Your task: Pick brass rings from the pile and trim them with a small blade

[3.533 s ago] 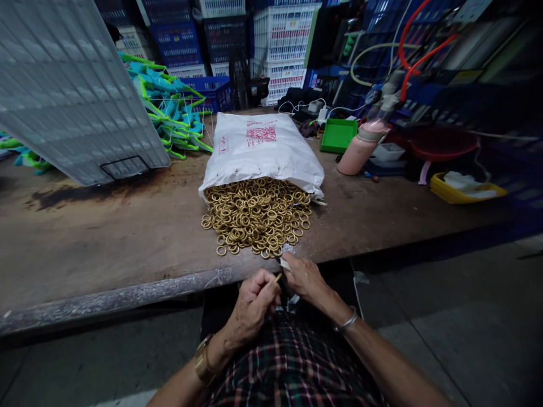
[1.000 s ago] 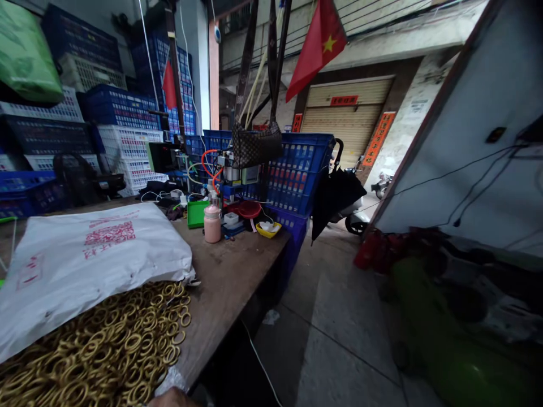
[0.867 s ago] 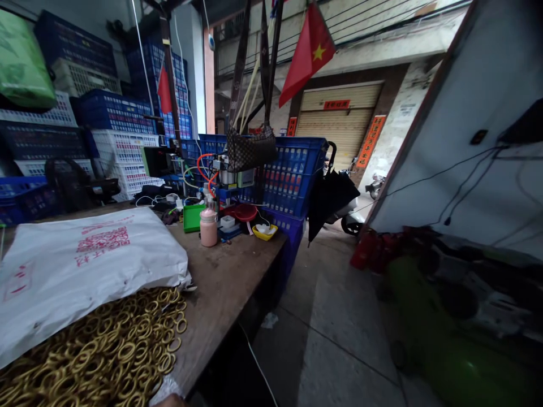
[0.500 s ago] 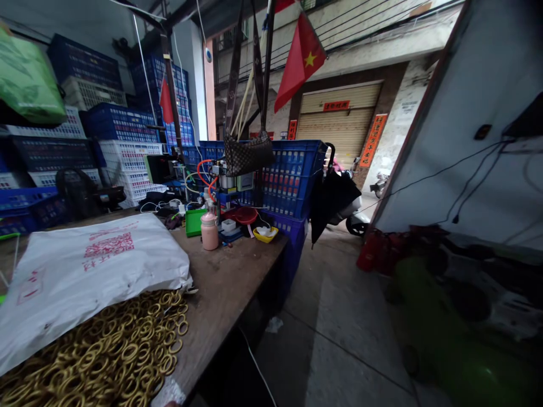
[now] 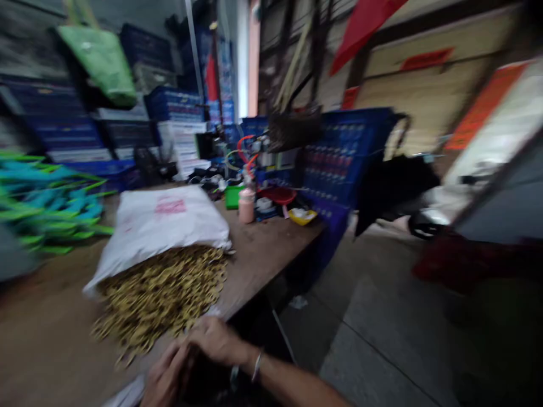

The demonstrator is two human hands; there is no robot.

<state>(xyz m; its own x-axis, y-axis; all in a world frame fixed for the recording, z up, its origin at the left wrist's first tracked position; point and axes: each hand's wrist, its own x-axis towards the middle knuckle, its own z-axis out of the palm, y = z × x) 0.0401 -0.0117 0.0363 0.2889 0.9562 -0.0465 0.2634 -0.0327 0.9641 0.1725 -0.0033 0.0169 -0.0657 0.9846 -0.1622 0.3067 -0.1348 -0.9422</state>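
Note:
At the table's near edge my right hand (image 5: 216,340) curls with its fingers bent inward, a thin band on its wrist. Close against it is my left hand (image 5: 164,376), fingers pressed together. Motion blur hides what is between the fingers, if anything. Just beyond both hands lies a heap of brass-coloured rings (image 5: 165,291), spilling from the mouth of a white woven sack (image 5: 169,223) with red print. Some white sheet material (image 5: 129,393) shows beside my left hand.
A wooden table (image 5: 254,260) carries a pink bottle (image 5: 246,206), a green tray (image 5: 232,196) and a yellow dish (image 5: 302,216). Teal and green plastic pieces (image 5: 55,203) are piled at left. Blue crates (image 5: 348,158) stand behind, near a black umbrella (image 5: 392,189).
The view has swung left and down, so the sack and rings appear farther right. Both my hands now show at the table edge; before, only a fingertip was visible at the bottom.

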